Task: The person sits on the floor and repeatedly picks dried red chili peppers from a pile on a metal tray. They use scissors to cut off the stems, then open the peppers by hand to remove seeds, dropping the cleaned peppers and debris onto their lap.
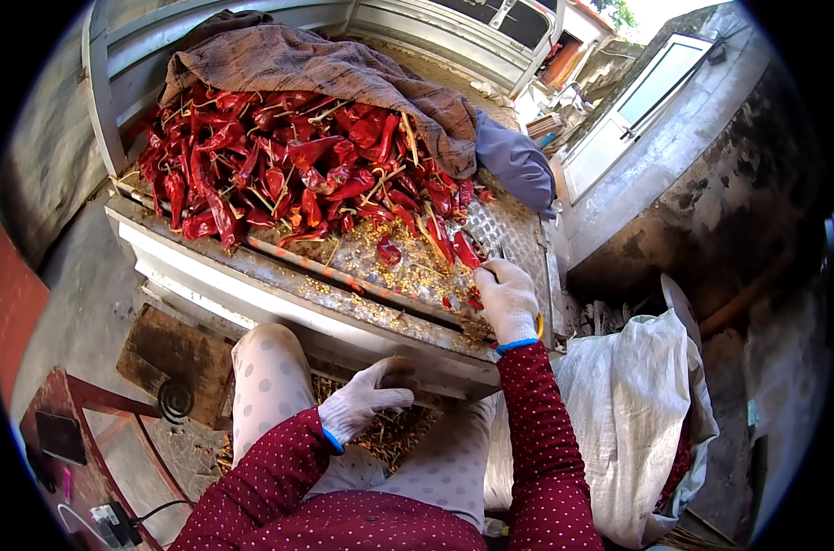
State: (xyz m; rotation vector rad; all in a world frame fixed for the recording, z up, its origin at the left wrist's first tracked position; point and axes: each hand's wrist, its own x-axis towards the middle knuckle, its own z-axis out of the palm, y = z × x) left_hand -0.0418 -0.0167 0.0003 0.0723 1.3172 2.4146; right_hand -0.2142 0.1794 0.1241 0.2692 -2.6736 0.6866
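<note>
My right hand (508, 297), in a white knit glove with a blue cuff, is at the right end of the metal truck bed. It is closed around what look like scissors (540, 326); a yellow handle loop and a dark tip show, the rest is hidden. A dried red chili pepper (466, 249) lies against its fingertips. Over my lap, my gloved left hand (365, 399) has its fingers apart and slightly blurred, with nothing visible in them. A large heap of dried red chilies (286, 158) with pale stems covers the bed ahead.
A brown cloth (320, 69) drapes the heap's back. Yellow seeds (417, 275) litter the bed's raised edge (306, 275). At right stands a white woven sack (623, 413) with red contents. On the left are a rusty board (176, 358) and a wooden stool (93, 441) bearing a phone (61, 438).
</note>
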